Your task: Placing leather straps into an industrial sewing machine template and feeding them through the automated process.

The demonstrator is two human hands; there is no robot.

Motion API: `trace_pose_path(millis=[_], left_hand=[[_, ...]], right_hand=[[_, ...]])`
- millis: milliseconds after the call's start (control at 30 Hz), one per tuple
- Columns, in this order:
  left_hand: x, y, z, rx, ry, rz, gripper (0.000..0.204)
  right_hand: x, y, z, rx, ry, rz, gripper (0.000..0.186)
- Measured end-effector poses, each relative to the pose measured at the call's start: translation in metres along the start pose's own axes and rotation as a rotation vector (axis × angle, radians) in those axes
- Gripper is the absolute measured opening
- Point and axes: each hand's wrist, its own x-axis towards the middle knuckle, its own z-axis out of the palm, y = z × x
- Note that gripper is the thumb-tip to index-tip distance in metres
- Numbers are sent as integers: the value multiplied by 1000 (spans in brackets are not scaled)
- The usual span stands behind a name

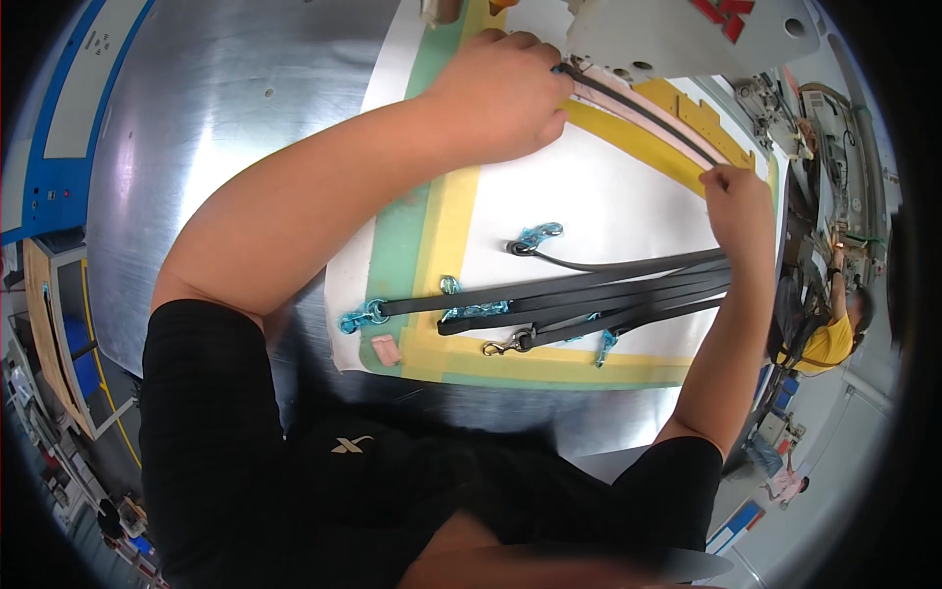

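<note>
A narrow black strap (643, 110) runs taut between my hands, along a yellow strip (638, 147) at the far side of the white board (579, 196). At its left end my left hand (505, 93) is closed, fingers curled over it; a bit of blue shows by the fingertips. My right hand (738, 201) pinches the strap's other end. Nearer me lies a bundle of black straps (608, 290), partly behind my right forearm. Several ends carry snap hooks in blue wrapping, such as the hook (363, 316) at the left. One metal snap hook (502, 345) looks bare.
A pale machine housing (677, 39) overhangs the far side. Green and yellow tape (412, 245) borders the board, with a small pink piece (387, 350) on it. Shiny metal tabletop (255, 128) extends left. A person in yellow (829, 339) is off to the right.
</note>
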Motion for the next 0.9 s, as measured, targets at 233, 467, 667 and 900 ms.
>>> trace_pose_path(millis=[233,467,667,900], left_hand=[[-6,-1,11,-10,84,35,42],[-5,-3,9,54,36,34,48],[-3,-4,8,59,69,43,50],[2,-4,7,28,76,80,49]], right_hand=[[26,-32,36,325,212,-370,19],[38,-40,75,308,320,-498,30],[37,-37,75,263,326,-575,35],[33,-45,76,81,348,-651,43]])
